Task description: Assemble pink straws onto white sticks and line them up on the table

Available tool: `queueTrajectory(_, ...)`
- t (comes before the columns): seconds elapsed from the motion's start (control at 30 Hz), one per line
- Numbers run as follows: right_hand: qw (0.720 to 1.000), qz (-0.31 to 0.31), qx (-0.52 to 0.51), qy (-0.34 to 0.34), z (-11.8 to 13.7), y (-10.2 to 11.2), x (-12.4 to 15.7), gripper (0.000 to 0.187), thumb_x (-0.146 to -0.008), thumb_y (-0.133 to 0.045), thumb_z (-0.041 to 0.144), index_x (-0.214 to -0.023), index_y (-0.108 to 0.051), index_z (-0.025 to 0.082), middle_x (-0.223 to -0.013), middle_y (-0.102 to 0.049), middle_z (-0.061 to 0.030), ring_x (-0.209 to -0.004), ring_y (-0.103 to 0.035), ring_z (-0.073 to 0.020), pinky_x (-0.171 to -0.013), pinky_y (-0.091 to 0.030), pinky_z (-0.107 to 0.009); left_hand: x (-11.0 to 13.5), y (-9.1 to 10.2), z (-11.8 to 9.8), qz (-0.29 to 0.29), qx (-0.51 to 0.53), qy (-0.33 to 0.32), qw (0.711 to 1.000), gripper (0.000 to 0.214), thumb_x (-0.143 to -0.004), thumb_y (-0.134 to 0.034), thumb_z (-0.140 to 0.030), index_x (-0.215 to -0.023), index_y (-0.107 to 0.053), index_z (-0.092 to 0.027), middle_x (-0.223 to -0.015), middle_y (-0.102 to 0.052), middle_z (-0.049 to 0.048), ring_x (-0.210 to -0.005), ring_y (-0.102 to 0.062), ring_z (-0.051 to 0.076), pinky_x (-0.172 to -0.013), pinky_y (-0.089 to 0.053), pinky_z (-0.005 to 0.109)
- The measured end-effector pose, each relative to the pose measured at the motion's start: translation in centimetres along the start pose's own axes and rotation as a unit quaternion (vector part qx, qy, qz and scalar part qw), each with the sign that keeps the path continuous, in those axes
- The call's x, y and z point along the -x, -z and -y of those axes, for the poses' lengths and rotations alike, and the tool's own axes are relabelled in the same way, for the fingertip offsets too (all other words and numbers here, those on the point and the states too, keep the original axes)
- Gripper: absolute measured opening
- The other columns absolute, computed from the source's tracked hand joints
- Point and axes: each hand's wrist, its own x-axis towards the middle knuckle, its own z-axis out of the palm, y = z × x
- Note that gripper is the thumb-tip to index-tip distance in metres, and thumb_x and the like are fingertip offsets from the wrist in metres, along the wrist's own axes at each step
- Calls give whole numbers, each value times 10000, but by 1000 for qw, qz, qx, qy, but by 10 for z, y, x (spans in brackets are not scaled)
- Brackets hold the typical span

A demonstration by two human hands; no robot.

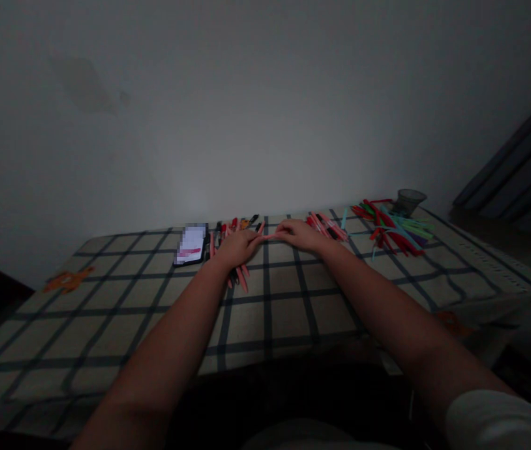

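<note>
A thin pink strip [270, 237] stretches between my two hands over the far part of the table. My left hand [238, 247] pinches its left end, and my right hand [299, 235] has its fingers closed on the right end. Under and around my left hand lie several pink, red and black slim pieces [243, 279], partly covered by the hand. Just beyond my right hand is another small pile of pink, red and black pieces [328, 226]. The dim light hides their exact kind.
A lit phone [191, 244] lies left of my left hand. At the right are a loose heap of red, green and light-blue strips [394, 231] and a dark flared cup [408, 201]. The checked tablecloth [167, 290] meets a pale wall [256, 112].
</note>
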Motion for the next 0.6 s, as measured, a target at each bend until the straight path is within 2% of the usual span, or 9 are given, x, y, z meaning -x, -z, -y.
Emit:
queueTrajectory(0.1, 999, -15, -31, -3, 3, -1, 1, 230, -844, -591, 365, -906, -628, 147, -851, -625, -48, -772, -549, -156, -669, -391, -249, 0, 1, 0, 14, 5, 21, 1000, 464, -969, -304, -424, -910, -686, -166, -868, -685, 82, -801, -589, 199, -736, -418, 319)
queueTrajectory(0.2, 999, -4, -49, -4, 2, -3, 1, 246, -824, -613, 379, -927, -629, 156, -849, -629, -41, -763, -547, -154, -663, -390, -245, 0, 2, 0, 12, 12, 22, 1000, 467, -967, -295, -416, -898, -684, -168, -869, -684, 84, -799, -594, 203, -729, -420, 321)
queueTrajectory(0.27, 999, 10, -51, -8, 0, -3, 1, 278, -845, -584, 413, -939, -645, 158, -842, -643, -42, -749, -547, -154, -655, -384, -246, 1, 2, 0, 8, 16, 19, 1000, 473, -967, -289, -423, -896, -684, -172, -872, -684, 83, -802, -595, 205, -730, -423, 323)
queueTrajectory(0.37, 999, 31, -20, -10, -1, -2, 1, 329, -908, -475, 407, -858, -675, 151, -784, -648, -44, -716, -541, -154, -644, -366, -253, 1, 2, 0, 1, 17, 17, 1000, 500, -966, -277, -460, -909, -685, -177, -875, -683, 83, -806, -595, 206, -738, -426, 327)
queueTrajectory(0.43, 1000, 28, -5, -9, -1, -1, 1, 340, -913, -465, 392, -820, -680, 146, -766, -644, -47, -717, -541, -154, -645, -360, -253, 2, 1, 0, 3, 17, 17, 1000, 510, -953, -298, -510, -922, -688, -183, -863, -681, 77, -802, -597, 206, -754, -427, 333)
queueTrajectory(0.53, 1000, -3, -29, -7, 1, -1, 0, 301, -871, -544, 417, -879, -674, 145, -819, -650, -54, -747, -553, -154, -657, -374, -248, 3, -1, 1, 11, 24, 27, 999, 479, -893, -409, -586, -1020, -681, -212, -872, -682, 61, -806, -602, 211, -774, -432, 338)
queueTrajectory(0.6, 999, -20, -49, -6, 3, -2, 0, 280, -839, -588, 409, -900, -658, 145, -837, -642, -52, -754, -555, -153, -659, -384, -245, 3, -2, 2, 9, 27, 32, 999, 462, -880, -450, -571, -1142, -643, -243, -928, -688, 54, -843, -609, 215, -810, -432, 350)
